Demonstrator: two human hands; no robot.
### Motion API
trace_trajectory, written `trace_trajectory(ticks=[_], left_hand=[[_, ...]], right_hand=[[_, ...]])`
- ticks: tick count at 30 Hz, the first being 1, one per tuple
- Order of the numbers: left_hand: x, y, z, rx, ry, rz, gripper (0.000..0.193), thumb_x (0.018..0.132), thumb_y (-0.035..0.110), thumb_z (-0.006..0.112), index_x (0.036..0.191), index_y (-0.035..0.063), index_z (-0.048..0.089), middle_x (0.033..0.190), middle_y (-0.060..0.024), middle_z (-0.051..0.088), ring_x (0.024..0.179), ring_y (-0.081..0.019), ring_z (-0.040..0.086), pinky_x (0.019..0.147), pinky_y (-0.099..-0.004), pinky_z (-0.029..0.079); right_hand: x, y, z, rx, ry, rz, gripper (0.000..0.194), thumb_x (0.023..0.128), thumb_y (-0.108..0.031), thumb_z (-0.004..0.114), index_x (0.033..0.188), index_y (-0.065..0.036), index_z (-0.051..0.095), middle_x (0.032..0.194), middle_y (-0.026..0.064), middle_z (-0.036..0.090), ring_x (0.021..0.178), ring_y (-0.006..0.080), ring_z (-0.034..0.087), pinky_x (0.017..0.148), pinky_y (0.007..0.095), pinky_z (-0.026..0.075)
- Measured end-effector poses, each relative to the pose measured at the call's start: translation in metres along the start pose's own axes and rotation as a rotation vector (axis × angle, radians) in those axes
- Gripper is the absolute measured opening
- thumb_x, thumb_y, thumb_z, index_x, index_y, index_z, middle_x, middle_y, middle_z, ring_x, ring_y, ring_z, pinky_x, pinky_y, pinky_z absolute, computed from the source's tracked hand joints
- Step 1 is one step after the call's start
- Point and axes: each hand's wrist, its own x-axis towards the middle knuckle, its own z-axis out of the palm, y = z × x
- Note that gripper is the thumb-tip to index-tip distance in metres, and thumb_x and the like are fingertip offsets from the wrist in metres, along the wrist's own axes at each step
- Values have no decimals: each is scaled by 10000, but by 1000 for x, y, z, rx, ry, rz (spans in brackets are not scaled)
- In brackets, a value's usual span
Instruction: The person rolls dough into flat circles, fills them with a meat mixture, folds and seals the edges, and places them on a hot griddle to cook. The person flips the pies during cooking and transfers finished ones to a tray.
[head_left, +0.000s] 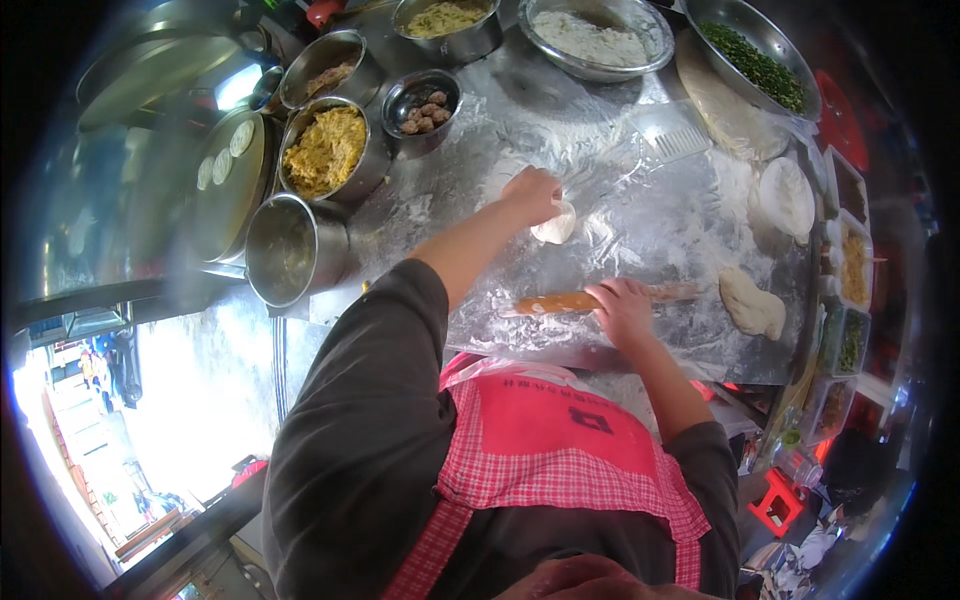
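Note:
On the floured metal worktop (420, 217), my left hand (534, 196) is at a small round of dough (555, 223), its fingers curled over the upper edge of the piece. Whether the fingers pinch the dough or only touch it is hidden. My right hand (624, 309) lies over a wooden rolling pin (559, 302), fingers bent across it, near the worktop's front edge. The pin lies roughly level, left to right, with flour on it. A larger lump of dough (750, 304) rests to the right of the pin.
Steel pots, one with yellow filling (326, 154), and a bowl of meatballs (426, 112) stand at left beside a round griddle (225, 202) with flat dough pieces. Behind are a flour bowl (592, 37), chopped greens (750, 64) and a toothed scraper (670, 133). Plastic tubs (853, 259) line the right.

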Motion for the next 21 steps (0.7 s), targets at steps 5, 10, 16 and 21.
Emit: trace_trajectory(ticks=[5, 10, 16, 21], left_hand=[[-78, 14, 15, -855, 15, -404, 257, 768, 261, 700, 934, 67, 673, 1054, -177, 671, 937, -334, 647, 834, -388, 519], [-51, 15, 40, -391, -157, -34, 408, 739, 304, 754, 1096, 110, 713, 965, -151, 719, 872, -305, 694, 782, -404, 533], [-62, 4, 24, -804, -160, -307, 396, 783, 240, 695, 1160, 119, 707, 920, -137, 724, 869, -258, 696, 741, -403, 547], [-60, 6, 28, -411, -277, 5, 392, 819, 261, 651, 1178, 109, 693, 926, -132, 724, 885, -256, 695, 735, -406, 551]], right_hand=[[25, -1, -5, -205, 20, 95, 709, 834, -417, 666, 1433, -105, 448, 1515, 114, 399, 1428, 332, 321, 1160, 570, 204], [96, -7, -24, -249, 249, 122, 614, 925, -420, 568, 1434, -101, 441, 1537, 109, 361, 1439, 327, 298, 1164, 561, 213], [60, -30, -42, -234, -47, 229, 659, 900, -465, 569, 1442, -112, 442, 1514, 139, 392, 1429, 360, 310, 1141, 584, 231], [89, -14, -21, -287, 111, 223, 694, 894, -505, 566, 1447, -107, 436, 1512, 149, 394, 1435, 370, 303, 1140, 571, 240]])
